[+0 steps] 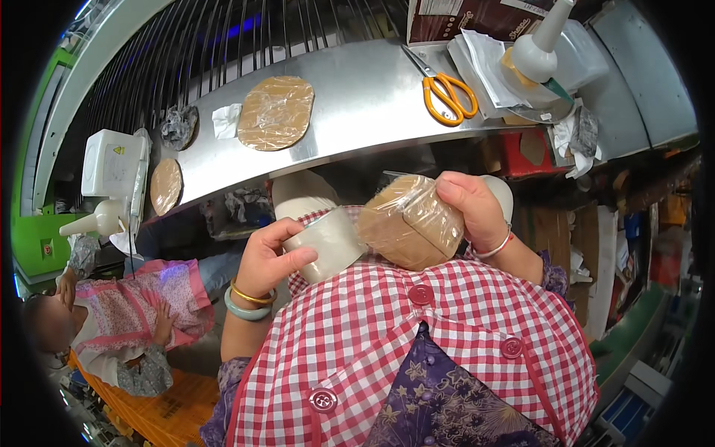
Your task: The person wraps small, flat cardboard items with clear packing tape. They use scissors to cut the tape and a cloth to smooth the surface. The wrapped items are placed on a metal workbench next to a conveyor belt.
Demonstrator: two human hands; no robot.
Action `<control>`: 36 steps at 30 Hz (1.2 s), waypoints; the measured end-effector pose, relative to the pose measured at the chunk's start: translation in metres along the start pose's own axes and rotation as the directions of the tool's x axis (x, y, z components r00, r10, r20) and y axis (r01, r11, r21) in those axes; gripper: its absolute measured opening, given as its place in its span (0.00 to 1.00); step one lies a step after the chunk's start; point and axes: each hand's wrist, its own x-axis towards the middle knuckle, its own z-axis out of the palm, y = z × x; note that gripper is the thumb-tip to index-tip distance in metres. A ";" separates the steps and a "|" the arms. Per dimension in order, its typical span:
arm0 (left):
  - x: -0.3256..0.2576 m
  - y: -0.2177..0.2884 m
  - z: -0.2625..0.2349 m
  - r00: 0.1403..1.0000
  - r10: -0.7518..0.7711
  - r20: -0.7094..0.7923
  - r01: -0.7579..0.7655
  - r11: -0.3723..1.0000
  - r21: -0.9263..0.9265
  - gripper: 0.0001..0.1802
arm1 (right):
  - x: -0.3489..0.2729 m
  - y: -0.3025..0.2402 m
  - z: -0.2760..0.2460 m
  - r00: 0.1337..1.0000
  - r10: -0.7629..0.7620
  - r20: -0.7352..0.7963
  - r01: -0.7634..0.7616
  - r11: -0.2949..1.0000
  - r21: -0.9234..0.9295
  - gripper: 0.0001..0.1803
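Note:
My left hand (269, 262) is closed around a wide roll of clear packing tape (333, 244), held above my lap. In my right hand (480, 210), thumb on top, is a rounded piece of brown cardboard (412, 229) covered with shiny, wrinkled clear tape. The roll's edge sits right beside the cardboard; I cannot tell whether a strip of tape joins them. Beyond my hands, on the metal table, lies a larger taped cardboard oval (276, 113). A smaller taped cardboard oval (166, 187) rests near the table's left end.
Orange-handled scissors (449, 97) lie on the metal table (357, 97). A white cone-tipped bottle (538, 51) stands by white papers at the far right. Crumpled dark plastic (179, 127) is at the left. Another person (141, 313) in a pink apron sits to my left.

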 end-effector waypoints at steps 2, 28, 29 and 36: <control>-0.003 -0.005 0.001 0.998 0.055 -0.024 -0.055 0.998 -0.002 0.12 | -0.003 0.015 0.000 0.999 0.014 -0.030 -0.008 0.985 0.174 0.12; 0.020 -0.013 -0.010 0.989 0.146 0.031 -0.149 0.975 0.167 0.13 | 0.036 0.000 0.008 0.991 -0.060 -0.120 0.039 0.985 -0.169 0.14; 0.022 -0.016 -0.009 0.991 0.129 0.028 -0.132 0.973 0.190 0.13 | 0.037 0.004 0.010 0.984 -0.084 -0.157 0.054 0.980 -0.189 0.15; 0.053 0.006 0.018 0.952 0.242 -0.189 -0.198 0.954 0.227 0.13 | 0.038 0.006 0.015 0.987 -0.123 -0.101 0.067 0.896 -0.439 0.17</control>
